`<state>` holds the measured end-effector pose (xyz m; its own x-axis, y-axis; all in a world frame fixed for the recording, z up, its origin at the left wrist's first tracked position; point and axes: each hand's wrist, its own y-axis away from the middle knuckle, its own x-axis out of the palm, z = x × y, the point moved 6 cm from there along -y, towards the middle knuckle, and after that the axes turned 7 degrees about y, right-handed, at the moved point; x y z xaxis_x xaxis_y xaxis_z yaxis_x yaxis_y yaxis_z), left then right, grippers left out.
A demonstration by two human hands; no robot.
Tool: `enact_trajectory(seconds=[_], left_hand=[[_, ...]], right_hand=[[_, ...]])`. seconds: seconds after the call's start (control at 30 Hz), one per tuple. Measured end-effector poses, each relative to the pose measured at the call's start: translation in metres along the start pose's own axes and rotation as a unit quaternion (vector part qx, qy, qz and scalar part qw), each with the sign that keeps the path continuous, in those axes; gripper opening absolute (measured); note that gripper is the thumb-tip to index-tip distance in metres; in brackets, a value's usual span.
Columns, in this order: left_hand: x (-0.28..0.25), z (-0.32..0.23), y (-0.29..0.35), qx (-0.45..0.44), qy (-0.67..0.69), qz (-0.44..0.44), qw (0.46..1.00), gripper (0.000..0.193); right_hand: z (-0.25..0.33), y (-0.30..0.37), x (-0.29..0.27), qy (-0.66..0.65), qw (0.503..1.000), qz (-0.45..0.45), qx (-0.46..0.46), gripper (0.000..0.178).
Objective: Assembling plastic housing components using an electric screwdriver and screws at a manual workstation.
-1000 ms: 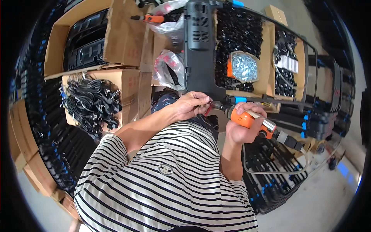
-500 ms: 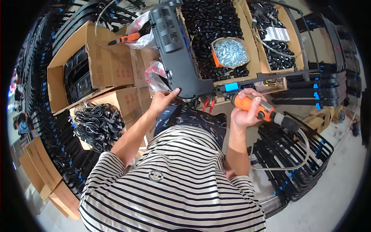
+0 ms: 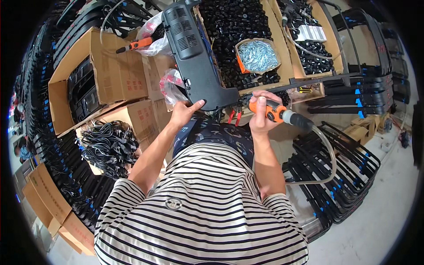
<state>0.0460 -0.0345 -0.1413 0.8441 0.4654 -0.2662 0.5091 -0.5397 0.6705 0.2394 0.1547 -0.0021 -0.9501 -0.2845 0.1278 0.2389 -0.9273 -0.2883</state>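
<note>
A long black plastic cover [image 3: 201,75] with vent slots lies lengthwise ahead of me, its wider near end turned to the right. My left hand [image 3: 182,115] pinches the near left corner, thumb on top and fingers partly hidden beneath. My right hand [image 3: 259,120] is wrapped round an orange power screwdriver [image 3: 274,111] with a clear hose at its back end. The tool lies nearly level, its front end pointing left at the right side of the cover's near end; I cannot tell whether its tip touches.
Beyond the cover, an open box of silver screws [image 3: 258,55] sits among small black parts [image 3: 234,22] in a carton. Another orange tool [image 3: 139,43] lies at left. Black cables [image 3: 108,145] fill a box by my left arm. Black frames [image 3: 335,172] are stacked at right.
My right hand has brought the screwdriver left, up to the cover's near end. The left hand keeps its hold on the corner. The whole view has shifted slightly.
</note>
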Motion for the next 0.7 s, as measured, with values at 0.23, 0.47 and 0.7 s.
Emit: enact_trajectory(seconds=[0.23, 0.47, 0.7], left_hand=[[-0.007, -0.006, 0.019, -0.022, 0.008, 0.049, 0.998, 0.051], [-0.005, 0.03, 0.062, -0.174, 0.484, 0.146, 0.845, 0.028], [0.0, 0.006, 0.069, -0.101, 0.487, 0.236, 0.835, 0.028]], right_hand=[[-0.012, 0.002, 0.023, 0.037, 0.989, 0.144, -0.006, 0.019], [-0.019, 0.006, 0.024, 0.022, 0.988, 0.15, -0.014, 0.021], [-0.018, 0.007, 0.026, 0.054, 0.986, 0.153, -0.03, 0.018]])
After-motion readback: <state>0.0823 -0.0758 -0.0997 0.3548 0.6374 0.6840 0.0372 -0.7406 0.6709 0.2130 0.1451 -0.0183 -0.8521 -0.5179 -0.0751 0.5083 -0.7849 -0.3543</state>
